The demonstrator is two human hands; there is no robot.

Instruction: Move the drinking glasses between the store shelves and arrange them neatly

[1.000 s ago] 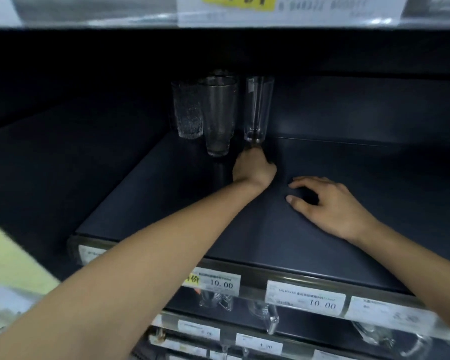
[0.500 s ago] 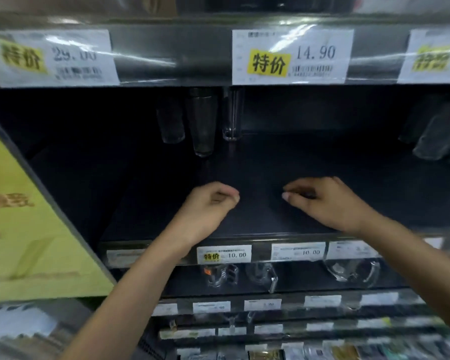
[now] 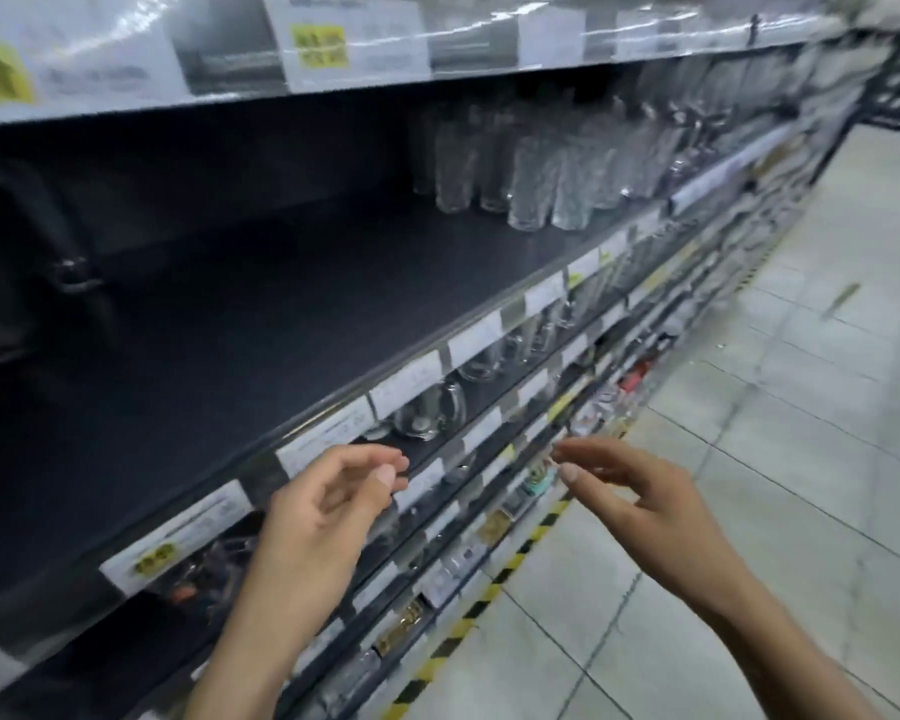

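Standing clustered toward the far right end of the dark shelf (image 3: 292, 324), near its front edge, the drinking glasses (image 3: 536, 168) look rigid, slick and breakable; I would grip each around its lower wall. Left hand (image 3: 328, 506) and right hand (image 3: 640, 506) hang loosely curled and empty before the shelf edge. Price labels (image 3: 409, 379) are too blurred to read.

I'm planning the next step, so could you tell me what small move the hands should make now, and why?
Probably reach the right hand toward the clustered glasses further right on the dark shelf: both it and the left hand are empty, open, and hovering off the shelf edge.
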